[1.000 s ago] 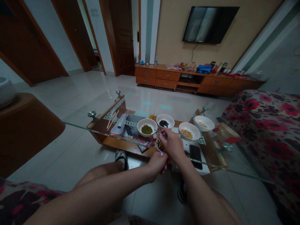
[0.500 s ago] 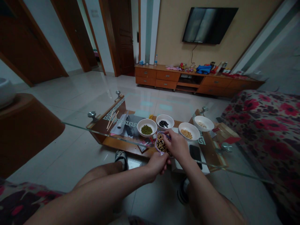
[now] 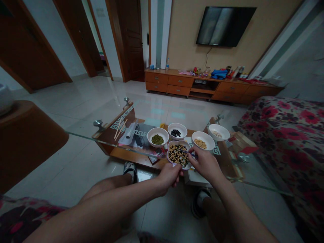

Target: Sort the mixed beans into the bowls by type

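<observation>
Moved: the mixed bean bowl (image 3: 178, 155) came up higher, and the right hand (image 3: 205, 164) went right.
Right hand: fingers pinch a thin stick (image 3: 191, 153), its tip over the beans.
Left hand (image 3: 169, 177): holds the bowl's near edge.
Bowl: over the glass tabletop (image 3: 101, 141), near its front edge.
Nearby: green bean bowl (image 3: 157, 139), black bean bowl (image 3: 176, 133), yellow bean bowl (image 3: 200, 143).

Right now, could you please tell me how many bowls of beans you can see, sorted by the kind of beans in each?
Bowl of green beans: 1
Bowl of black beans: 1
Bowl of yellow beans: 1
Bowl of pale beans: 1
Bowl of mixed dark and yellow beans: 1
Total: 5
</observation>
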Available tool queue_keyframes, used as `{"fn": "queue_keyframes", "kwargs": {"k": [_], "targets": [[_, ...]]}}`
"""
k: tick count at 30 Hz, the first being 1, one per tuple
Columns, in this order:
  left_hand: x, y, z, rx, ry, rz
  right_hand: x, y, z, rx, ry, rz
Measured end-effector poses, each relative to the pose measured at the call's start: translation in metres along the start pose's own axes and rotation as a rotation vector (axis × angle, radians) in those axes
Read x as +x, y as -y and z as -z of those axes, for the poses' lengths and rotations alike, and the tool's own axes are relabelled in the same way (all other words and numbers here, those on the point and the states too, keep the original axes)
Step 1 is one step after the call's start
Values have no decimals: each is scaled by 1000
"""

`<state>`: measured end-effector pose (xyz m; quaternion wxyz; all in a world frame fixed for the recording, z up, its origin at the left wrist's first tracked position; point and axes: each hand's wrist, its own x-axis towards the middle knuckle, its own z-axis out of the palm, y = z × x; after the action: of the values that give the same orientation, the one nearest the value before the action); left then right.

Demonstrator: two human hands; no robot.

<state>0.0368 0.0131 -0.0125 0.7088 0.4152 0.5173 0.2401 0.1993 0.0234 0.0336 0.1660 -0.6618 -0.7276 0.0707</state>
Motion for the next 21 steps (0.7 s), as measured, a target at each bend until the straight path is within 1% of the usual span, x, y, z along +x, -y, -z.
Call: {"fn": "queue_keyframes", "kwargs": {"k": [7, 21], "targets": [[-3, -1, 0, 12, -7, 23, -2, -6, 2, -31, 88, -1], [-1, 0, 1, 4, -2, 1, -2, -9, -2, -95, 125, -7]]}}
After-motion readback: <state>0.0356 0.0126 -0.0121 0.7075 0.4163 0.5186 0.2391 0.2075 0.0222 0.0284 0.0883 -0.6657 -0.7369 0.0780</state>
